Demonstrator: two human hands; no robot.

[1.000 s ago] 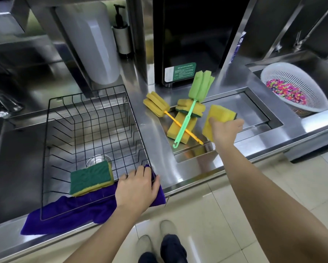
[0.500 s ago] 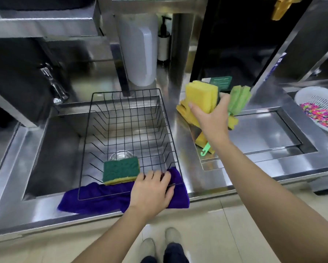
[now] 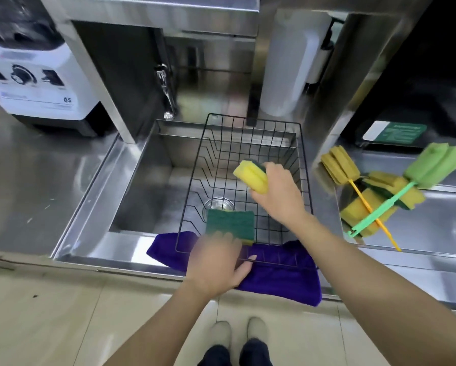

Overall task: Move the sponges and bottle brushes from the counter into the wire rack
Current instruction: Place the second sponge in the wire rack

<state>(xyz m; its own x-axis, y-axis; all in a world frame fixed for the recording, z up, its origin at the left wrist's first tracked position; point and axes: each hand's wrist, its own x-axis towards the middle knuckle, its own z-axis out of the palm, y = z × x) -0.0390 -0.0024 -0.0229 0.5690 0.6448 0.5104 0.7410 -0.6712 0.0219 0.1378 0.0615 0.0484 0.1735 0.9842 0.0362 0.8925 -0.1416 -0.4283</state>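
Note:
The black wire rack [image 3: 304,165] sits over the sink. My right hand [image 3: 279,194] holds a yellow sponge [image 3: 252,175] with a green scrub side above the inside of the rack. A green-topped sponge [image 3: 231,224] lies in the rack's near part. My left hand [image 3: 216,262] rests on the rack's front rim, over the purple cloth [image 3: 279,278]. On the counter to the right lie a green bottle brush [image 3: 406,191], a yellow bottle brush [image 3: 340,167] with an orange handle, and two yellow sponges [image 3: 366,212] beneath them.
A white blender base [image 3: 37,80] stands on the left counter. A faucet [image 3: 166,93] hangs behind the sink [image 3: 142,196]. A white cylinder [image 3: 287,67] and a dark appliance with a green label [image 3: 395,133] stand at the back right.
My right hand carried the yellow sponge leftward from the counter to over the rack. The camera swung left. My left hand shifted slightly along the rack's front rim.

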